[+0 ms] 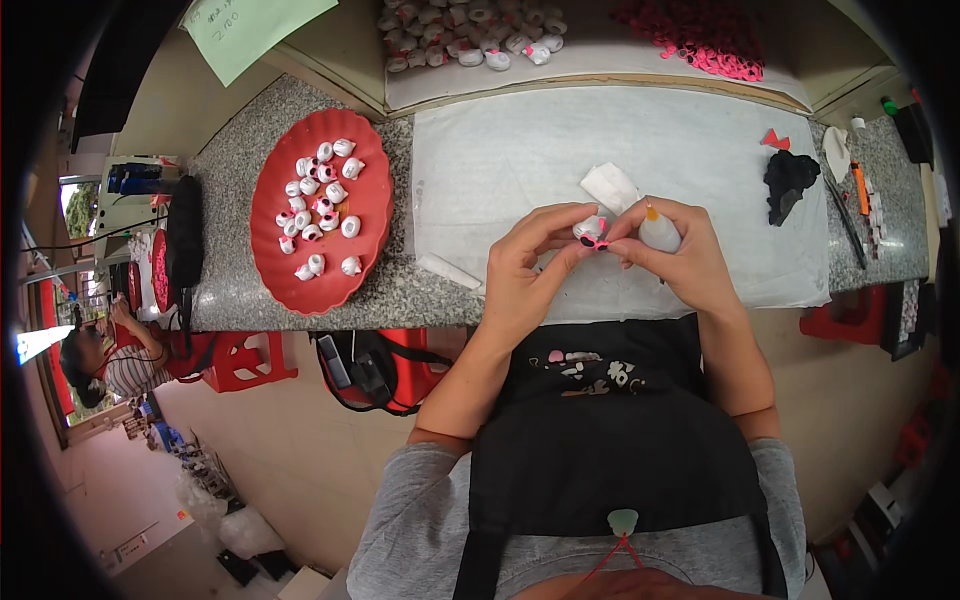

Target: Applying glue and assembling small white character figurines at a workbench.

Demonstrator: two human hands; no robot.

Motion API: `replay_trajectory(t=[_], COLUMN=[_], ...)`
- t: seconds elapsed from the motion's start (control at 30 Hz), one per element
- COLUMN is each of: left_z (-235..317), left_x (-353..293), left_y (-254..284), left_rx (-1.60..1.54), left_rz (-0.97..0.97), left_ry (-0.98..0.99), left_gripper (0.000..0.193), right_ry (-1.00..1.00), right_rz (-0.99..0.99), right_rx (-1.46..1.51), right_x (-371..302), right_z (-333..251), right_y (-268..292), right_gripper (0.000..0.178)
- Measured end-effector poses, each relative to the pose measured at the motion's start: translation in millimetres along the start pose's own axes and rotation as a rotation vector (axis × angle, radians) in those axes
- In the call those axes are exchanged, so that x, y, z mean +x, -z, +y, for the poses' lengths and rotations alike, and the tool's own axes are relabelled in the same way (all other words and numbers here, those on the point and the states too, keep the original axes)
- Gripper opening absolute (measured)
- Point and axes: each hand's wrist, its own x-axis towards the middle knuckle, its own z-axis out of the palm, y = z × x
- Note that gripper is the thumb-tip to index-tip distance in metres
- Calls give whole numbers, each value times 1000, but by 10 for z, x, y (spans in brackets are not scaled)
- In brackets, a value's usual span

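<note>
Above the white paper sheet [470, 180], my left hand [530, 262] pinches a small white figurine head [588, 228] between thumb and fingers. On its front sits a tiny pink-and-dark piece [596, 244], shaped like glasses or a bow. My right hand [690, 255] is closed round a small translucent squeeze bottle [660, 234] with an orange tip. The right thumb and fingertip also reach the edge of the pink piece. Just behind my hands lies a folded white paper [610, 187].
Left stands a red scalloped tray [262, 215] with several white heads. A shelf behind holds more white heads [470, 30] and pink pieces [710, 45]. Black cloth [790, 180], a red bow-shaped piece [775, 139] and dark tweezers [848, 225] lie right. Another person [130, 365] sits far left.
</note>
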Motion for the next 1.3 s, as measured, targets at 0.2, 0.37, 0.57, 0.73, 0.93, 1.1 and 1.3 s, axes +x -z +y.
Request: replay_trajectory(t=[0.2,0.37,0.57,0.73,0.93,1.1,1.3], left_z=[2,27,-59,-67,-88,-57,-77], left_x=[-10,-38,-97,-108,-110,-111,-116], left_y=[10,9,30,20,18,3,-5], left_rx=[-34,-340,-454,-499,-509,-487,-483], left_rz=[-32,24,-42,-67,-116,-94,-81], left_ry=[-19,76,21,4,-60,-56,34], left_gripper=[30,26,24,24,20,18,20], right_ry=[-15,92,5,103,112,126,89], right_rz=[39,58,-5,-17,13,44,92], right_rx=[24,96,323,309,278,273,299], right_x=[-23,-63,-76,-94,-124,-138,-130], right_z=[55,158,97,194,164,152,144], right_y=[-19,-56,-215,-206,-228,-253,-256], right_gripper=[5,22,29,27,25,25,25])
